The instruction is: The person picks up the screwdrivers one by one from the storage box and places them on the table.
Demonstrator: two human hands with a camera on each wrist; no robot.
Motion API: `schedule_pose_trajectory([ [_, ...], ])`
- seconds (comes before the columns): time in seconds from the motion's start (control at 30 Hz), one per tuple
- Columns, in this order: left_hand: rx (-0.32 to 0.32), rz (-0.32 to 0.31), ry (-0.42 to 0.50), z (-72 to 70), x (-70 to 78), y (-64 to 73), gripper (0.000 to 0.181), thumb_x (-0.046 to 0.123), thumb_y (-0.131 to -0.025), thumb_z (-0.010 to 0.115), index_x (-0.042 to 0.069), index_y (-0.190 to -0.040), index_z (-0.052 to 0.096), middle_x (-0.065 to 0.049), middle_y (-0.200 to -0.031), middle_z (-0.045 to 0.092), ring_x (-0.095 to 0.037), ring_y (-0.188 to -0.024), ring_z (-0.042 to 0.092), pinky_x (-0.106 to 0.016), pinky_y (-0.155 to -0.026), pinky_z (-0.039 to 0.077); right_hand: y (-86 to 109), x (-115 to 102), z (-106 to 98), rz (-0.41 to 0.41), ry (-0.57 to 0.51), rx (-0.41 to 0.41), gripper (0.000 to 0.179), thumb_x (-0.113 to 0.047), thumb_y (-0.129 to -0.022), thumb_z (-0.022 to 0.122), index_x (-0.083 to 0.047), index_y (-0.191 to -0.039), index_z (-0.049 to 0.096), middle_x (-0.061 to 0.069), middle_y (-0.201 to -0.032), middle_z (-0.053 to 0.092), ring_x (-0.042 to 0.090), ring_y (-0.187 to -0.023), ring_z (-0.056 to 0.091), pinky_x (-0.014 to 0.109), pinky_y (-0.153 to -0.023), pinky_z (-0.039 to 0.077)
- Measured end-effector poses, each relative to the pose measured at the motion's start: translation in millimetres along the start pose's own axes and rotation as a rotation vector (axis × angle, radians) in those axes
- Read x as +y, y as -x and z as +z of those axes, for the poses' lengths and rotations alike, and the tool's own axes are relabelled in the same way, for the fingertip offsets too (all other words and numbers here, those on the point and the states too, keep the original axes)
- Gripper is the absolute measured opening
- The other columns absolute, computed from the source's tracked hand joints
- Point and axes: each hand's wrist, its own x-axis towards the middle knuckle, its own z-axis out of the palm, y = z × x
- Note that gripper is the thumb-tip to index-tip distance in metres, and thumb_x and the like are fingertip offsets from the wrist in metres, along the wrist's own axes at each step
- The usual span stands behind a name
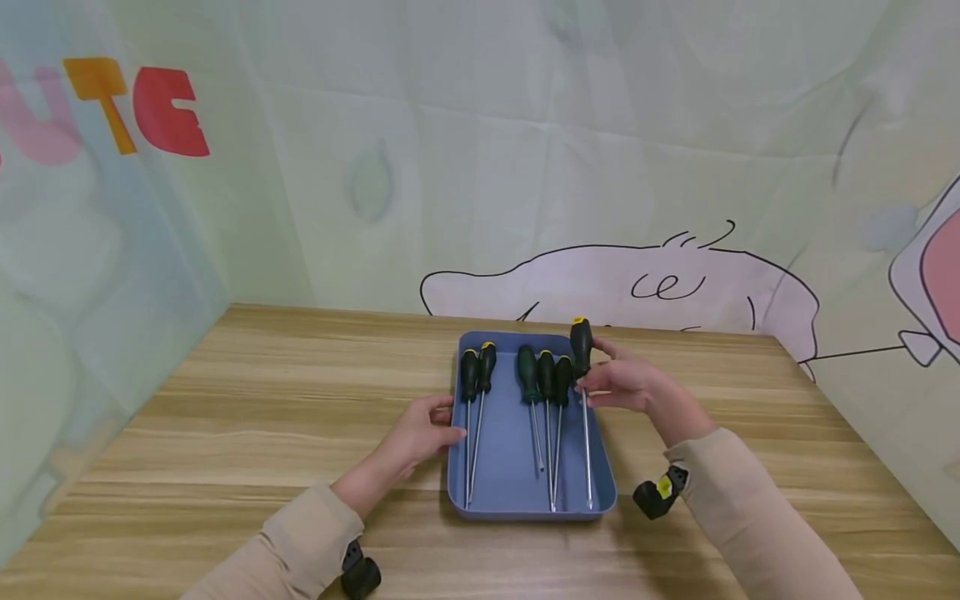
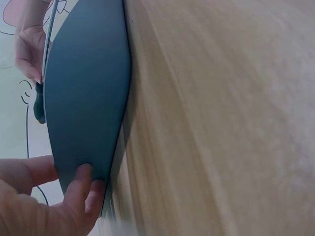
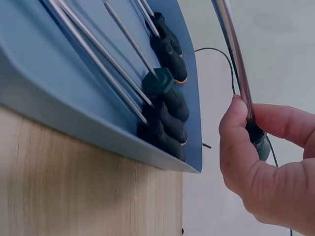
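Head: six screwdrivers (image 1: 528, 375), one tray (image 1: 506, 475).

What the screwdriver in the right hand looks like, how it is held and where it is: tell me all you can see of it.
The screwdriver has a dark handle with a yellow end and a long, straight, shiny shaft that looks like metal. It is held over the right side of the blue tray, handle at the far end. The right hand pinches it between thumb and finger where handle meets shaft. Whether its tip touches the tray cannot be told.
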Motion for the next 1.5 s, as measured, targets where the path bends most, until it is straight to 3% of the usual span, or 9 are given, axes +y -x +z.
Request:
schedule_pose_trajectory([
  [0.4,-0.001,0.0,0.005,1.0,0.3,1.0,0.05,-0.011,-0.081,0.062,-0.009,-0.129,0.047,-0.024,-0.109,0.058,-0.025,-0.091,0.059,-0.035,-0.076,0.056,5.6,4,-13,-0.012,-0.011,-0.015,0.088,0.015,-0.085,0.042,-0.013,-0.148,-0.012,0.007,-0.08,0.052,0.015,-0.075,0.056,0.026,-0.063,0.051],
  [0.67,0.005,-0.013,-0.006,1.3,1.4,1.5,0.05,-0.01,-0.081,0.062,-0.008,-0.129,0.047,-0.024,-0.109,0.058,-0.025,-0.091,0.059,-0.035,-0.076,0.056,7.0,10,-16,-0.001,0.005,0.015,0.086,0.015,-0.085,0.042,-0.012,-0.149,-0.008,0.021,-0.105,0.038,0.015,-0.076,0.055,0.025,-0.064,0.05],
  [0.9,0.011,-0.011,0.003,1.6,1.3,1.3,0.05,-0.011,-0.08,0.062,-0.009,-0.128,0.048,-0.024,-0.108,0.058,-0.025,-0.09,0.059,-0.035,-0.075,0.056,6.7,17,-22,-0.006,0.006,0.001,0.086,0.015,-0.085,0.044,-0.01,-0.148,-0.009,0.01,-0.086,0.051,0.014,-0.073,0.057,0.023,-0.062,0.05],
  [1.23,0.01,-0.006,-0.01,0.5,1.0,1.4,0.05,-0.01,-0.081,0.063,-0.009,-0.128,0.048,-0.024,-0.109,0.058,-0.025,-0.091,0.059,-0.035,-0.076,0.056,6.5,22,-29,-0.004,-0.018,0.016,0.086,0.017,-0.084,0.041,-0.01,-0.148,-0.008,0.007,-0.076,0.055,0.014,-0.068,0.058,0.024,-0.06,0.05],
  [1.5,0.016,-0.004,-0.009,1.1,-1.4,-0.8,0.05,-0.01,-0.08,0.063,-0.009,-0.127,0.048,-0.024,-0.109,0.058,-0.025,-0.091,0.06,-0.035,-0.075,0.056,5.8,29,-35,0.005,-0.02,0.046,0.088,0.017,-0.082,0.041,-0.01,-0.148,-0.01,0.01,-0.078,0.055,0.014,-0.068,0.058,0.024,-0.061,0.05],
])
